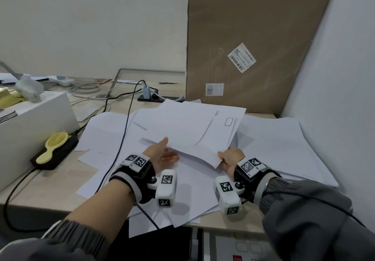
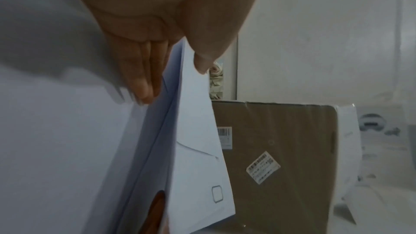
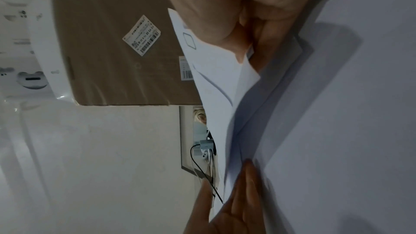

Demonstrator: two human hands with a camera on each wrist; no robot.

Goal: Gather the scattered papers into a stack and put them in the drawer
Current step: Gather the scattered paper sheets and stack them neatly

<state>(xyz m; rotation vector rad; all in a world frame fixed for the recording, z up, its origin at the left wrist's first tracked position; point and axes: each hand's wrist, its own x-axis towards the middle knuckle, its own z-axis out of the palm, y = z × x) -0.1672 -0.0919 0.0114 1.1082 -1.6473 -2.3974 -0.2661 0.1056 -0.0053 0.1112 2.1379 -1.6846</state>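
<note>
Desk [image 1: 50, 183] light wood | cardboard box [image 1: 253, 43] by white wall [image 1: 81, 17] | left hand [image 1: 160, 155], right hand [image 1: 231, 158]: fingers pinch papers [image 1: 192, 130]

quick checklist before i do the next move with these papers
1. Left hand grips the held sheets: ok, thumb on top, fingers underneath.
2. Right hand grips their near corner: ok.
3. Held sheets squared up: not ok, edges fanned and misaligned.
4. All papers gathered: not ok, loose papers cover the desk.
5. Black cable clear of paper: not ok, it crosses the loose papers on the left.
6. Drawer open and ready: cannot tell, none clearly in view.
</note>
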